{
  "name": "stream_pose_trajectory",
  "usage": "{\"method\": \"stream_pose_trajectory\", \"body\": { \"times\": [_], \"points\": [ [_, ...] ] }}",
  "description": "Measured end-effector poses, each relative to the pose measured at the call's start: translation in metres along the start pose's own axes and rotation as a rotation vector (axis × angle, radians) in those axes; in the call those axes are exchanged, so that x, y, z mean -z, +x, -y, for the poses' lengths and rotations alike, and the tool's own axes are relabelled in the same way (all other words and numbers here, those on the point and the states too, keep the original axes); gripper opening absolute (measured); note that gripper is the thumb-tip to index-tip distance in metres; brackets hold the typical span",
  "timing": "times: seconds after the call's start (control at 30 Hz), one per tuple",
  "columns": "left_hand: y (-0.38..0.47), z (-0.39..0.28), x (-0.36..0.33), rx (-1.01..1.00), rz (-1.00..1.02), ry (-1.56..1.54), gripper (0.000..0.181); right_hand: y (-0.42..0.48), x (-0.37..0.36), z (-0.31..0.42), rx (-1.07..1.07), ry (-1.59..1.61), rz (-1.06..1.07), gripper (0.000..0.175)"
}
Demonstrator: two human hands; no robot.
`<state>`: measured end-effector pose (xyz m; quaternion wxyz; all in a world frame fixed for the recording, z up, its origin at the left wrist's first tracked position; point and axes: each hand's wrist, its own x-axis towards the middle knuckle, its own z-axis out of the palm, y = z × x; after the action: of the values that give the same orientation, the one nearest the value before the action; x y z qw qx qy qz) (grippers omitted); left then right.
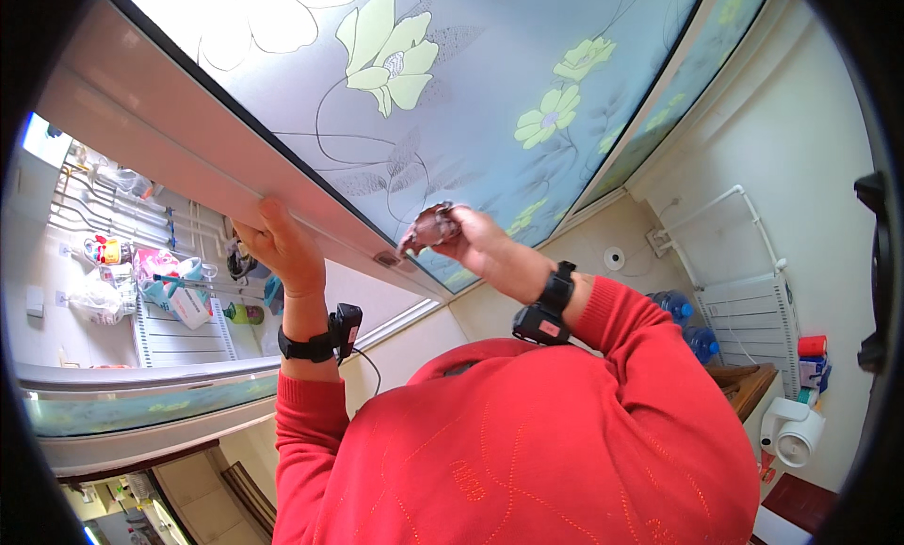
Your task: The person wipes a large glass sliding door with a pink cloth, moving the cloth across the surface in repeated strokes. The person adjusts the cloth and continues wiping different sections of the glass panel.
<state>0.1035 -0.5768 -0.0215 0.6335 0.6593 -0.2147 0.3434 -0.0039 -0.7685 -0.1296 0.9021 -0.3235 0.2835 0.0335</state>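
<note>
My right hand [474,243] holds a crumpled brownish-pink cloth [432,227] with a patterned border. The cloth is beside a small recessed pull [387,259] in the pinkish frame [205,157] of a sliding door; whether it touches the frame is hard to tell. My left hand [282,248] grips the outer edge of that frame, thumb on the face and fingers curled behind, partly hidden. Frosted glass [466,121] with pale green flowers fills the door. Both wrists carry black straps with small devices.
Through the opening at left, a white radiator [176,333], pipes and a teal bag [187,284] appear. Another flowered glass panel [169,409] stands lower left. On the right are blue water bottles [699,342], a second radiator [748,319] and a wooden piece of furniture [752,390].
</note>
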Motion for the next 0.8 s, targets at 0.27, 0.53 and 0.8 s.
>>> {"method": "stream_pose_trajectory", "body": {
  "times": [0.27, 0.53, 0.8],
  "points": [
    [0.000, 0.002, 0.001, 0.035, 0.014, -0.022, 0.030, -0.016, 0.083, 0.121, 0.359, -0.013, 0.157, 0.036],
    [0.002, 0.002, 0.001, -0.017, -0.029, 0.057, 0.029, 0.030, 0.154, 0.121, 0.509, 0.187, -0.323, 0.017],
    [0.007, 0.004, 0.006, 0.101, -0.076, 0.080, 0.052, 0.095, 0.217, 0.106, 0.719, 0.000, -0.823, 0.064]
  ]
}}
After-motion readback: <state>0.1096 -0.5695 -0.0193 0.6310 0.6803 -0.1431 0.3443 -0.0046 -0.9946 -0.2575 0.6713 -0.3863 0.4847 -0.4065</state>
